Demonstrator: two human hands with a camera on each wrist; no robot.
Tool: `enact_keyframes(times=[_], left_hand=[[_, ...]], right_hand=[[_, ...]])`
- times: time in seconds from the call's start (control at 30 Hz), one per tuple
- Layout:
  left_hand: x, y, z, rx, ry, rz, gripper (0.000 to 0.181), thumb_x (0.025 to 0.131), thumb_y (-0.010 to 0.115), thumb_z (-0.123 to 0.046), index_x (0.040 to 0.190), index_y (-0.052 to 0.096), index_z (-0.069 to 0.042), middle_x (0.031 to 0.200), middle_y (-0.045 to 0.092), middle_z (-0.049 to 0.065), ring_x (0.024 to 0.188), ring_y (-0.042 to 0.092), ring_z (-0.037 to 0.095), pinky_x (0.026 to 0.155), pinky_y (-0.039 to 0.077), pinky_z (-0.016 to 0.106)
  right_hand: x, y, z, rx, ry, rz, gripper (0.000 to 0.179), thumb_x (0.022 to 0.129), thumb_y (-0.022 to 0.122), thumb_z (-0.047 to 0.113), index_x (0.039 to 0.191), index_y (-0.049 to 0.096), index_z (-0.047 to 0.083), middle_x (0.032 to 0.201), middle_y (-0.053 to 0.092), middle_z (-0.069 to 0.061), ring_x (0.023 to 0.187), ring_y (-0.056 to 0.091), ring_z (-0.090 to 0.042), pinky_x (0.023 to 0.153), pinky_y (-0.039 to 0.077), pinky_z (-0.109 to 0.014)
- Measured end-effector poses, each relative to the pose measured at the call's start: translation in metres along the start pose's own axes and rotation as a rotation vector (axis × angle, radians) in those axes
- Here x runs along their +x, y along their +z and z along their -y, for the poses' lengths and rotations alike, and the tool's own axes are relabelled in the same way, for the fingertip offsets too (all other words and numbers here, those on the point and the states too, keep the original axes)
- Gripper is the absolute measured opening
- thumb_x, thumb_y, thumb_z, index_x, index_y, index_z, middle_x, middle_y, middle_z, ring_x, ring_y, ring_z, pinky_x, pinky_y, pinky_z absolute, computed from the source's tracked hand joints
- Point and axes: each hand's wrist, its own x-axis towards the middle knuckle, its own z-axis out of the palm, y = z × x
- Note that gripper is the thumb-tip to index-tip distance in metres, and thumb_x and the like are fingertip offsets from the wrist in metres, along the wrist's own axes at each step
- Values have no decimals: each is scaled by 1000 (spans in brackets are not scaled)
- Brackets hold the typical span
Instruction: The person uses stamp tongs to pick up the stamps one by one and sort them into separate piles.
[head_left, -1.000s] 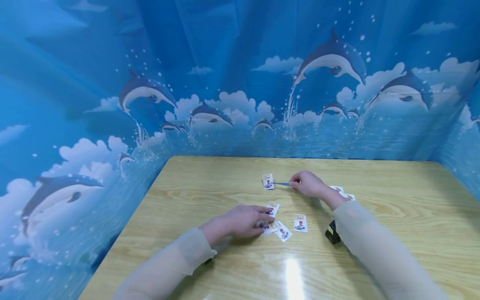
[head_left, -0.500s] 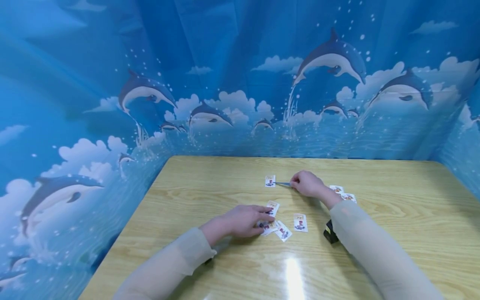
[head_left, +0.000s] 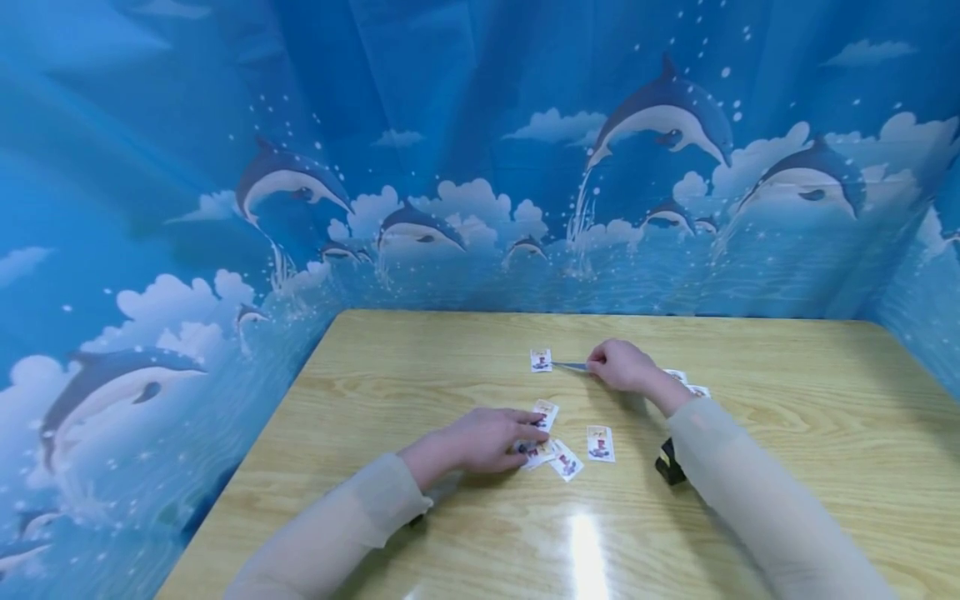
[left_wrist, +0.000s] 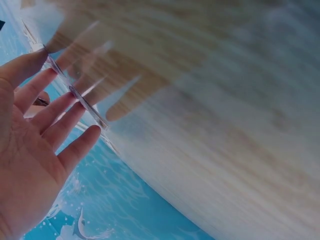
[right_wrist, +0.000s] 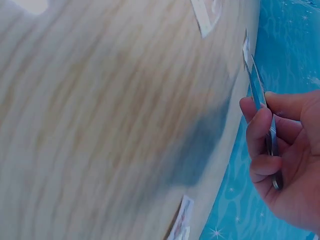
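Cards (head_left: 567, 461) lying nearer the left edge of the tabletop (head_left: 420, 358) than the right, touched by the loosely spread fingers of the left hand (head_left: 491, 440), could be skewed if that hand were dragged. Towards the far edge, the lone card (head_left: 541, 360) might be nudged crooked by a slip of the tweezers (head_left: 572, 367) pinched in the right hand (head_left: 621, 365). Under the left hand, faces are partly covered; whether the lone card is nipped cannot be told; farther right, a pair of cards (head_left: 699, 390) is partly masked by the right forearm (head_left: 712, 433).
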Motion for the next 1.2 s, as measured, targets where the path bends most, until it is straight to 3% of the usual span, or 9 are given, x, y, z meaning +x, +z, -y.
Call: enact_keyframes(times=[0.1, 0.37, 0.6, 0.7, 0.83, 0.9, 0.97, 1.07, 1.2], left_hand=[[1, 0, 0, -1, -3, 3, 48, 98, 56, -36, 144, 47, -29, 154, 35, -4, 132, 43, 14, 107, 38, 34], [2, -2, 0, 2, -13, 12, 48, 98, 56, -35, 145, 47, -28, 154, 34, -4, 128, 47, 14, 107, 38, 34], [-2, -2, 4, -66, 15, 5, 50, 99, 55, -33, 147, 43, -26, 155, 32, -1, 127, 48, 16, 108, 36, 34], [-6, 0, 6, -119, 23, 4, 53, 99, 55, -34, 149, 39, -27, 157, 28, 0, 114, 57, 13, 106, 39, 34], [-11, 2, 8, -151, 22, 2, 54, 98, 55, -36, 149, 40, -27, 158, 26, 3, 77, 59, 5, 95, 47, 31], [-13, 3, 8, -130, 24, 0, 54, 98, 55, -37, 149, 40, -27, 157, 27, 3, 84, 61, 7, 94, 47, 31], [-14, 4, 9, -101, 26, 2, 55, 98, 55, -38, 149, 39, -27, 157, 28, 3, 107, 60, 12, 99, 45, 32], [-14, 5, 8, -61, 20, 11, 55, 98, 55, -39, 149, 38, -29, 157, 27, 2, 137, 37, 18, 107, 38, 35], [-13, 5, 7, -56, 11, 19, 54, 98, 55, -38, 149, 39, -29, 157, 27, 2, 141, 30, 17, 109, 35, 35]], right_hand=[[-7, -6, -2, 25, 11, 2, 29, 101, 51, 17, 113, 66, -5, 98, 67, -12, 90, 61, -26, 81, 51, -45], [-35, -15, -11, 128, -34, 38, 28, 102, 49, 14, 113, 64, -8, 86, 66, -9, 65, 56, -19, 56, 47, -32], [-60, -8, -15, 171, -48, 43, 22, 100, 51, 9, 109, 64, -5, 81, 63, -6, 56, 48, -15, 51, 42, -31], [-68, 0, -18, 168, -71, 45, 19, 99, 54, 9, 106, 66, -4, 79, 62, -4, 55, 48, -14, 51, 42, -30], [-75, 9, -19, 185, -95, 57, 17, 98, 56, 9, 102, 67, -3, 73, 59, -2, 53, 47, -13, 50, 41, -29], [-78, 11, -18, 201, -102, 71, 17, 97, 56, 9, 102, 67, -3, 70, 58, -2, 52, 46, -13, 49, 41, -28], [-80, 13, -15, 210, -111, 82, 17, 97, 57, 9, 102, 67, -3, 68, 57, -2, 51, 46, -13, 49, 41, -28], [-82, 16, -11, 208, -137, 86, 17, 96, 58, 9, 103, 68, -4, 64, 56, -2, 50, 46, -12, 50, 42, -29], [-80, 19, -8, 201, -154, 92, 17, 96, 58, 9, 101, 69, -3, 63, 55, -1, 48, 45, -11, 52, 44, -29]])
